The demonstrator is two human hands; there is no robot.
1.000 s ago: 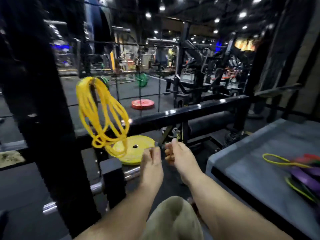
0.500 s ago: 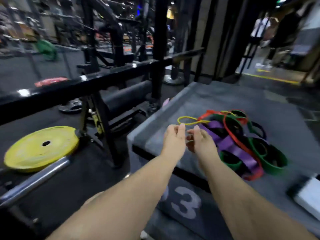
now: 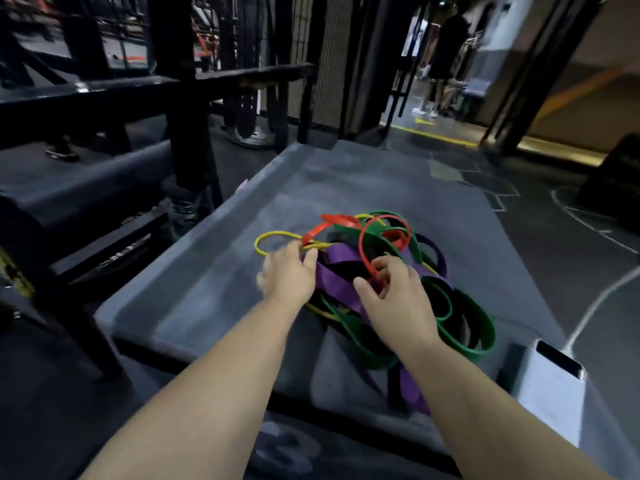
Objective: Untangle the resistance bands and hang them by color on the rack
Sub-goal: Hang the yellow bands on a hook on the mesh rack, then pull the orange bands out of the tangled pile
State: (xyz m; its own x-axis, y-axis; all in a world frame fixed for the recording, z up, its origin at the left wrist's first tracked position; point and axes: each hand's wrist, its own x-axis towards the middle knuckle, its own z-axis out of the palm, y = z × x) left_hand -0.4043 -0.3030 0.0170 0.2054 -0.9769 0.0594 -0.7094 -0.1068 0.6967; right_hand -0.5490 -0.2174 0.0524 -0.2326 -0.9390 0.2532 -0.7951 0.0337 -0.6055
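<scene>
A tangled pile of resistance bands lies on a grey padded platform [image 3: 207, 292]. It holds a thin yellow band [image 3: 268, 235] looping out to the left, a red band [image 3: 362, 237] arching on top, a wide purple band [image 3: 337, 282] and green bands [image 3: 481, 327] on the right. My left hand [image 3: 289, 273] reaches over the pile's left edge, its fingers stretched toward the yellow loop and blurred. Over the middle of the pile, my right hand [image 3: 393, 296] has its fingers curled around the lower part of the red loop.
A black steel rack frame [image 3: 187, 133] with a horizontal bar stands to the left of the platform, with a dark roller pad [image 3: 104, 174] below it. A white box [image 3: 550, 393] sits at the platform's right near corner. A person [image 3: 446, 46] stands far back right.
My view swung right from the rack with hung yellow bands to the platform. Both hands moved forward onto the pile, and the right one took hold of the red band.
</scene>
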